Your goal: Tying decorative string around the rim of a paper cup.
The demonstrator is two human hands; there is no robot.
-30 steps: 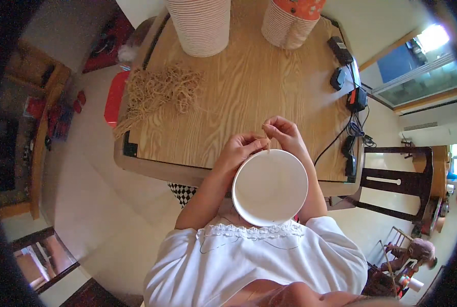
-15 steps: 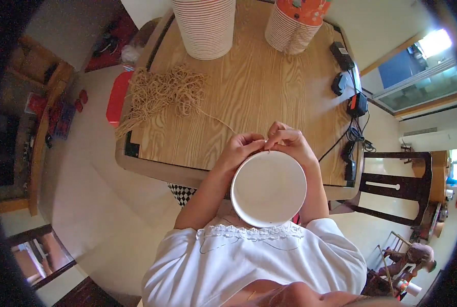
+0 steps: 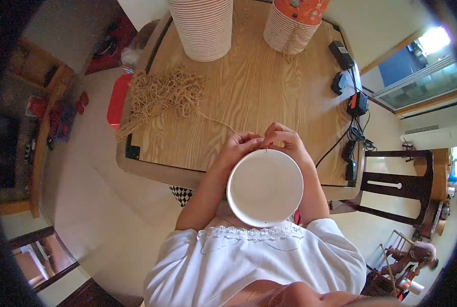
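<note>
A round white paper bucket (image 3: 265,188) is against my front at the table's near edge, its pale round end toward me. A small dark dot shows on its near rim. At the far rim my left hand (image 3: 241,146) is closed in a pinch. Beside it, almost touching, my right hand (image 3: 285,139) has its thumb and fingers pressed together. A thin tan twine (image 3: 215,119) runs from a tangled heap of twine (image 3: 169,94) to my left fingers. A short bit of it shows at the rim between the hands; the fingertips partly hide it.
A tall stack of white buckets (image 3: 205,30) stands at the far side of the table (image 3: 249,87). Right of it is another stack with an orange patterned bucket (image 3: 297,13). Black adapters and cables (image 3: 357,105) line the right edge. A dark chair (image 3: 397,187) stands right; another person (image 3: 415,256) is beyond.
Both hands and the bucket have shifted very slightly left in the picture. The fingers remain pinched at the far rim, and the twine heap lies as before.
</note>
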